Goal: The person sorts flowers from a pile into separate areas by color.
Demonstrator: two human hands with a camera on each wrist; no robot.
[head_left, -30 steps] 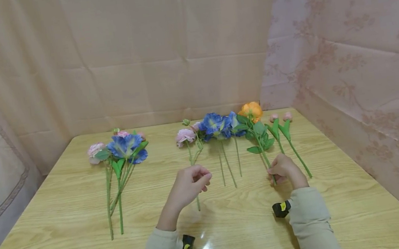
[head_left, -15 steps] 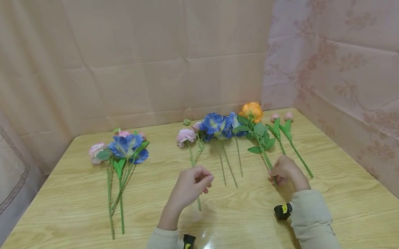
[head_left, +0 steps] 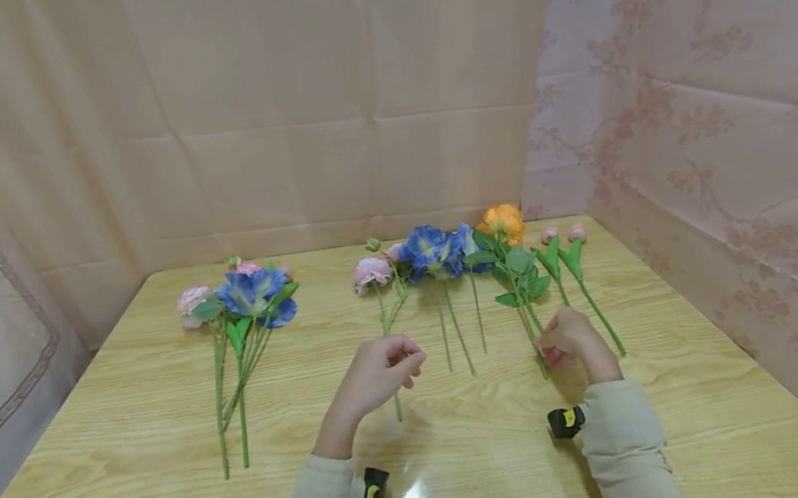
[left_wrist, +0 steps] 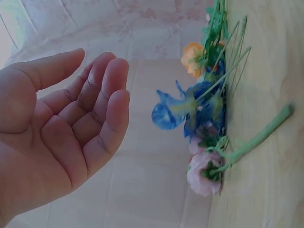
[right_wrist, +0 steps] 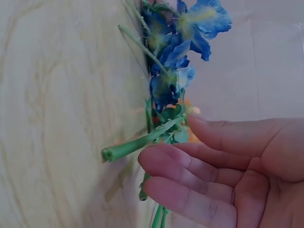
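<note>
My right hand (head_left: 576,341) is beside the lower stems of the orange flowers (head_left: 504,223), at the table's right side. In the right wrist view its thumb and fingers (right_wrist: 175,187) are apart, and a cut green stem (right_wrist: 130,147) crosses close to the fingertips without being gripped. My left hand (head_left: 379,372) hovers over the stem of a pale pink flower (head_left: 372,273). In the left wrist view that hand (left_wrist: 71,114) has loosely bent fingers and holds nothing. Blue flowers (head_left: 428,249) lie between the two hands, further back.
Two pink buds (head_left: 576,234) on green stems lie right of the orange flowers. At the left is a crossed bunch with a blue flower (head_left: 253,292) and pink ones. The wooden table (head_left: 123,453) ends at a beige curtain (head_left: 322,124).
My right hand has let go of the orange flower's stem, whose lower end has shifted slightly left and now lies beside the fingertips. The left hand stays almost still.
</note>
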